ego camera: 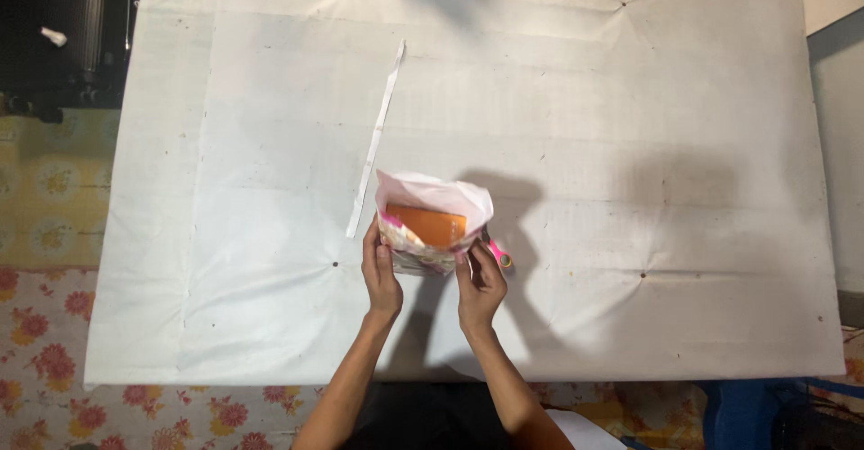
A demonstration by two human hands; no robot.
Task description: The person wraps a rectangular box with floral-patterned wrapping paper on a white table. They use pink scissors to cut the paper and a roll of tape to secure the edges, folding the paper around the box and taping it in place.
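Both hands, the left hand and right hand, grip the open paper bag mid-worktop, a paper strip at eleven o'clock; careful pinching seems needed.

Opened white pouch, orange packet inside

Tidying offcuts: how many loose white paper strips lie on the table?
1: a long narrow white paper strip lies diagonally, up-left of the open paper bag. Others may hide beneath the bag.
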